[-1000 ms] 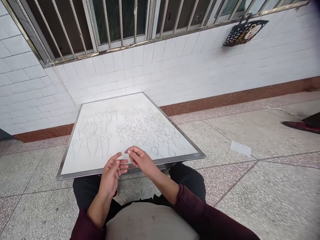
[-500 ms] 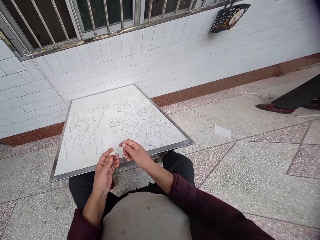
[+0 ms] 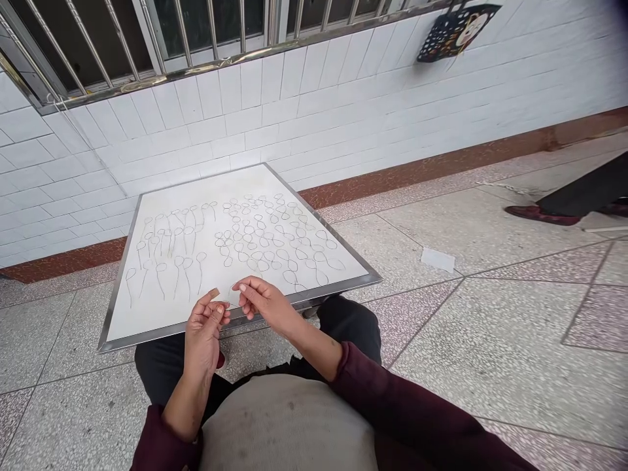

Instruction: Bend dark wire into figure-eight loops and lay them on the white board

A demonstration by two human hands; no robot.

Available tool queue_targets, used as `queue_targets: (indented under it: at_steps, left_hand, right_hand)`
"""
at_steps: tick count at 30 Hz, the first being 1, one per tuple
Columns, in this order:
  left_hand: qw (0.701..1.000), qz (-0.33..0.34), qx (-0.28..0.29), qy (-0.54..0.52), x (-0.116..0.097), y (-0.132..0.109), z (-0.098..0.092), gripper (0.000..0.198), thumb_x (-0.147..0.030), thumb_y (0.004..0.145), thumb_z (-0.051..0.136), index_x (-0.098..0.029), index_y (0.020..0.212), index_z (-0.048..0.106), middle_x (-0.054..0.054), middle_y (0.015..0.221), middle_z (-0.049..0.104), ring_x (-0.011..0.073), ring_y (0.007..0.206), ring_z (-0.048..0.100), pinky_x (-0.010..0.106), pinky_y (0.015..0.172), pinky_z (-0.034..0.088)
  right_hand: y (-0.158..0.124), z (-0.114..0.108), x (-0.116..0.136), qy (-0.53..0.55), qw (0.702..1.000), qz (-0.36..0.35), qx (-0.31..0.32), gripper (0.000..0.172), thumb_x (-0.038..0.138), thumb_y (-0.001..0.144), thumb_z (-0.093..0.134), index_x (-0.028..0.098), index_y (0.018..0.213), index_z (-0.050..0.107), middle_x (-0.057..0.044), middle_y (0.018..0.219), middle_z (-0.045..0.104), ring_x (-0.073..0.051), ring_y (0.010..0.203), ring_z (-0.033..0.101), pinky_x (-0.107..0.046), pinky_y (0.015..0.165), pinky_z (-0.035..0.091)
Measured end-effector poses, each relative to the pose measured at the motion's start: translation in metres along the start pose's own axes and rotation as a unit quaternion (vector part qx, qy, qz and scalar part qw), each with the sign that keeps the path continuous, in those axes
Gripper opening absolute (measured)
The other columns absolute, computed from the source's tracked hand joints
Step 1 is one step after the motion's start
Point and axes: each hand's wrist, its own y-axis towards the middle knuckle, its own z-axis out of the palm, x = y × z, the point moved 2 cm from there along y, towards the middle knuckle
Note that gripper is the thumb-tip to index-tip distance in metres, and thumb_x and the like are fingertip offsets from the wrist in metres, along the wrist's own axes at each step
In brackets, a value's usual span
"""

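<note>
Head view: white table [image 3: 147, 336] with a metal rim before the seated person.
Left hand [image 3: 205, 322]: by the near edge, thumb pressed to the fingers around a fine wire [image 3: 230, 288], which shows only faintly.
Right hand [image 3: 260, 298]: just beside it over the near edge, thumb and forefinger narrowed on the same wire.
Single-loop wires [image 3: 161, 267]: in rows toward the left edge, tails pointing to the near edge.
Double-loop wires [image 3: 290, 256]: crowded toward the right edge, some near the right corner.
Beyond the right edge: white sheet [image 3: 437, 260] on the floor, another person's shoe [image 3: 542, 215] farther off.
</note>
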Motion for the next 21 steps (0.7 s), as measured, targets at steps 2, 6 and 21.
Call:
queue_targets:
  at_steps: [2,6,21]
  left_hand:
    - [1.0,-0.001,-0.004,0.0,0.001,0.0,-0.001,0.04,-0.029,0.073,0.08,-0.019,0.111,0.069,0.0,0.078,0.065,0.0114,0.075,0.062,0.024,0.071,0.046]
    - [1.0,-0.005,0.002,0.023,0.002,0.0,-0.002,0.041,-0.031,0.074,0.079,-0.019,0.112,0.068,0.0,0.079,0.066,0.0123,0.075,0.062,0.026,0.072,0.046]
    - [0.997,-0.009,0.063,0.048,0.002,-0.005,0.005,0.044,-0.04,0.084,0.068,-0.019,0.123,0.062,0.006,0.089,0.07,0.0162,0.084,0.065,0.029,0.078,0.048]
  right_hand:
    - [-0.001,0.0,0.001,-0.008,1.0,0.0,0.003,0.033,0.052,0.087,0.059,0.02,0.093,0.062,0.002,0.07,0.058,-0.01,0.058,0.055,-0.024,0.052,0.047]
    - [-0.002,-0.002,0.001,0.012,1.0,0.005,0.017,0.033,0.05,0.084,0.063,0.02,0.097,0.063,0.002,0.071,0.059,-0.01,0.059,0.055,-0.025,0.055,0.047]
    - [0.004,-0.003,-0.009,0.047,0.999,-0.02,0.016,0.025,0.04,0.082,0.068,0.02,0.097,0.069,0.001,0.083,0.061,-0.009,0.065,0.056,-0.026,0.067,0.049]
